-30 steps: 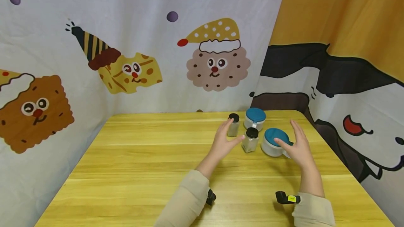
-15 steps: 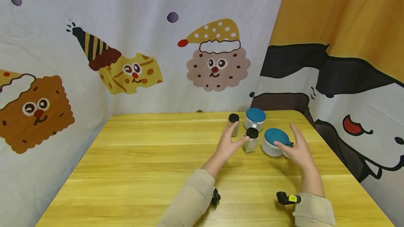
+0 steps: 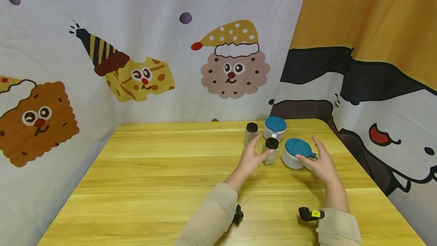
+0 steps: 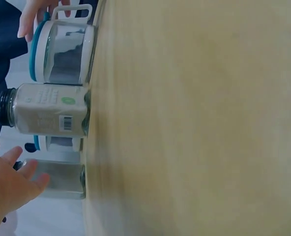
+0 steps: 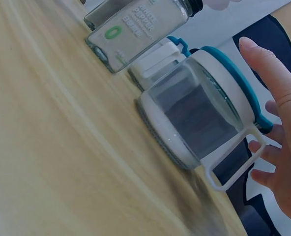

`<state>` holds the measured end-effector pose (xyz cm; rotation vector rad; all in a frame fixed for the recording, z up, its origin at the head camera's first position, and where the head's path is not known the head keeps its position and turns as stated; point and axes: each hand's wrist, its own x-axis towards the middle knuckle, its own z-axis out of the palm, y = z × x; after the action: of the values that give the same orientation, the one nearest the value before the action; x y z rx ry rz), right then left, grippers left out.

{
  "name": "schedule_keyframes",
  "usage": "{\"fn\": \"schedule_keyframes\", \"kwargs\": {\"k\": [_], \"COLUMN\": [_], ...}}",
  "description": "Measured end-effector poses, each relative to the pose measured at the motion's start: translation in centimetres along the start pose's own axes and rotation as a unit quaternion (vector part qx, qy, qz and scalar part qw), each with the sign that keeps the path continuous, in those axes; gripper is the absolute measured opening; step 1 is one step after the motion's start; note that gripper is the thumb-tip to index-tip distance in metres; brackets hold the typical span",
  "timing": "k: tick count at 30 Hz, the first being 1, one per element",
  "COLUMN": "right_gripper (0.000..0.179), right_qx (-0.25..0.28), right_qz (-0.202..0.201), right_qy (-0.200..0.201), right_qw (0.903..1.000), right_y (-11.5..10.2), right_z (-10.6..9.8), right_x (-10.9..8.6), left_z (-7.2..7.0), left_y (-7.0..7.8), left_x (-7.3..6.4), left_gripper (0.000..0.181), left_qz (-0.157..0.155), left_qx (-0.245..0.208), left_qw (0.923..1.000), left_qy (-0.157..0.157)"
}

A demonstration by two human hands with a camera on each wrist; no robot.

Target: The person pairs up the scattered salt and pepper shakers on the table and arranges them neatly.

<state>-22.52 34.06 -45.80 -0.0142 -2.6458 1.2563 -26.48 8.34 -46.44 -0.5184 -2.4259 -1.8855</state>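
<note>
My left hand (image 3: 250, 158) is spread, with its thumb overlapping the front pepper bottle (image 3: 271, 158) in the head view. That bottle is square glass with a black lid, and its label shows in the right wrist view. Just behind the fingers stands a second black-lidded glass bottle (image 3: 250, 134), partly covered by them. On the other side, my right hand (image 3: 322, 166) curves loosely around the handle side of a glass jar (image 5: 194, 113) with a blue lid, a white base and a white handle. The right wrist view shows its fingers beside the handle, not wrapped round it.
A second blue-lidded jar (image 3: 275, 124) stands behind, near the back edge of the wooden table (image 3: 153, 170). The four containers sit close together at the back right. A printed cartoon curtain (image 3: 146, 10) hangs behind and along the sides.
My left hand has moved right and slightly nearer to me, from the rear bottle towards the front pepper bottle. The right hand has barely moved. The containers stand where they were.
</note>
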Motion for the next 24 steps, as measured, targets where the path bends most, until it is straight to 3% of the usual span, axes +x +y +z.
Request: {"fn": "schedule_keyframes", "kwargs": {"k": [24], "right_gripper": [0.103], "right_qx": [0.059], "right_qz": [0.020], "right_qy": [0.015], "right_qw": [0.9980], "right_y": [2.4], "right_z": [1.3], "right_x": [0.4], "left_z": [2.0], "left_y": [-0.4], "left_x": [0.8], "left_gripper": [0.070], "left_qz": [-0.041], "left_qx": [-0.039], "left_qw": [0.9983], "left_qy": [0.011]}}
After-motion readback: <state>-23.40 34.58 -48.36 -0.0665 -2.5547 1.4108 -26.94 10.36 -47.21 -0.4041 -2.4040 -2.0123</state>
